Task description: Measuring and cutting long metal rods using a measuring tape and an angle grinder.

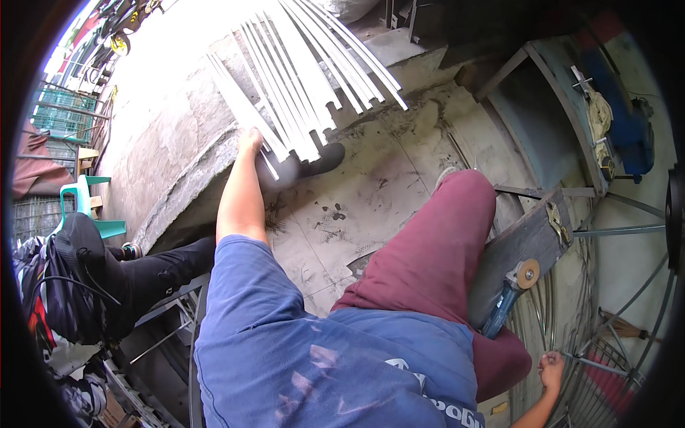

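Long pale metal tubes [296, 78] lie fanned out ahead of me, their near ends over the concrete floor. My left hand [249, 139] is closed on the leftmost tube [246, 107] near its end; part of the fingers is hidden by glare and the tube. Low at the right, my right hand [551, 371] has curled fingers beside a thin metal bar; what they hold, if anything, is hidden. A blue angle grinder [503, 308] with a tan disc [528, 274] rests on a grey board [546, 246] beside my bent right leg [435, 242].
At the left a person in black trousers [168, 274] sits near a green plastic chair [107, 227]. A metal frame [542, 78] stands at the far right. Wire-caged metal [599, 389] is near my right hand. A raised concrete slab [168, 143] borders the floor.
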